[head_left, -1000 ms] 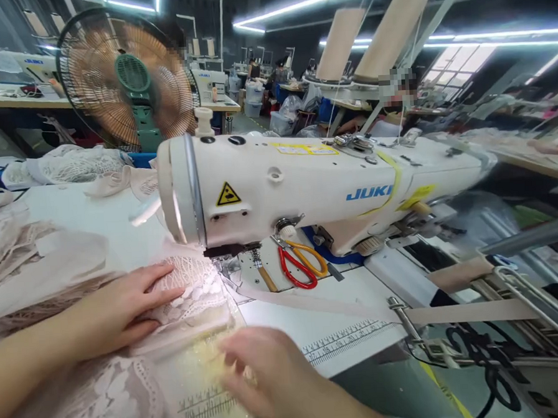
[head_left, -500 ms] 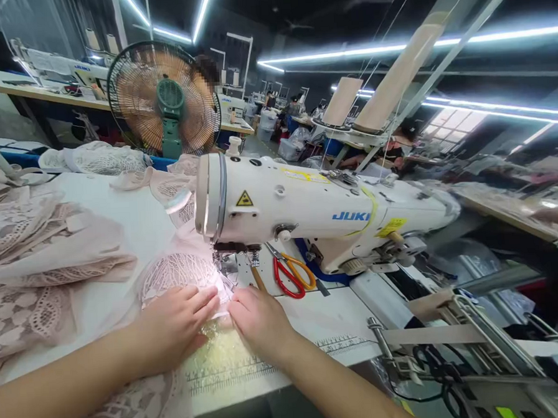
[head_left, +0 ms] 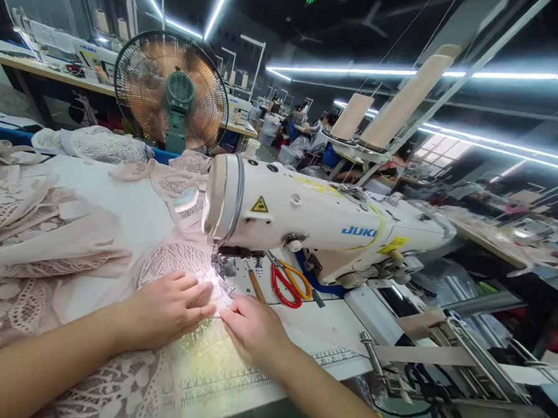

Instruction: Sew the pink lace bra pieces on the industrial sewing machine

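Note:
Pale pink lace fabric [head_left: 174, 259] lies under the lit needle area of a white JUKI sewing machine [head_left: 302, 201]. My left hand [head_left: 165, 310] rests flat on the lace, fingers stretched toward the needle. Close by on the right, my right hand [head_left: 254, 327] pinches the edge of the fabric between thumb and fingers, just in front of the presser foot. The fingertips of the two hands nearly meet. More lace drapes over the table's front edge below my left forearm.
Red-and-orange-handled scissors [head_left: 290, 284] and a wooden-handled tool [head_left: 255, 287] lie under the machine arm. A measuring scale [head_left: 232, 385] runs along the front edge. Lace pieces [head_left: 51, 246] are heaped at the left. Behind stands a fan [head_left: 172, 93]; thread cones [head_left: 407, 99] rise at the right.
The camera view has shifted slightly, so the machine sits a little further right in the picture. Both hands stay at the fabric by the needle, with small finger shifts.

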A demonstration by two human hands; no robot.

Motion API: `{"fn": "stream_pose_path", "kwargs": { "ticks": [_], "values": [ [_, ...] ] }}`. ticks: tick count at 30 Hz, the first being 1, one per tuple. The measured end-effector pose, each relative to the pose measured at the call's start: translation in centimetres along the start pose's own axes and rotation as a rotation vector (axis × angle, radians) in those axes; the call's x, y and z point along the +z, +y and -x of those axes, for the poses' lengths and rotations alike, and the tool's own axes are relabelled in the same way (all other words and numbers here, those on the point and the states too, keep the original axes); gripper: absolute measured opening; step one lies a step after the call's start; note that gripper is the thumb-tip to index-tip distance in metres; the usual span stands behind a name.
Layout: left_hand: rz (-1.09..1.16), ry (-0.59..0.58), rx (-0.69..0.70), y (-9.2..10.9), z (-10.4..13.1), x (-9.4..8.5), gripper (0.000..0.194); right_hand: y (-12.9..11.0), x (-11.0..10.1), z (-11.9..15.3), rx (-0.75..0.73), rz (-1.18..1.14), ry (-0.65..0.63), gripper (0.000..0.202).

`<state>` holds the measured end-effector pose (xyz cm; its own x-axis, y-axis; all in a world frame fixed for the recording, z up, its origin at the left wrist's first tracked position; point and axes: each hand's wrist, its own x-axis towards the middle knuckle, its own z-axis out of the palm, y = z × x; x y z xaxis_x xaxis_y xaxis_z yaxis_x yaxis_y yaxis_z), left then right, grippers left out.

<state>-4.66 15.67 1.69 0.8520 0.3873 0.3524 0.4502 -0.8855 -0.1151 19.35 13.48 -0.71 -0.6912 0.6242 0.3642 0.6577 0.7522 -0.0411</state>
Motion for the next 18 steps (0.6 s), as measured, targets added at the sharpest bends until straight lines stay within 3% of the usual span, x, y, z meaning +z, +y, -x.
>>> {"fn": "stream_pose_path", "kwargs": {
  "ticks": [5,8,14,18],
  "values": [
    [0.232,0.035,0.053,-1.2,-0.7,0.0,0.034,-0.3,-0.1,-0.1,0.006,0.002,-0.066,0.034],
    [0.346,0.03,0.008,-1.9,-0.9,0.3,0.031,-0.4,-0.6,-0.7,0.058,-0.017,-0.205,0.04],
    [0.307,0.057,0.016,-3.5,-1.1,0.9,0.028,-1.4,-2.2,-3.5,0.203,0.067,-0.518,0.05],
    [0.248,0.064,-0.014,-4.6,-0.9,1.8,0.025,-1.8,-2.7,-5.0,0.266,0.136,-0.65,0.058]
  ]
}}
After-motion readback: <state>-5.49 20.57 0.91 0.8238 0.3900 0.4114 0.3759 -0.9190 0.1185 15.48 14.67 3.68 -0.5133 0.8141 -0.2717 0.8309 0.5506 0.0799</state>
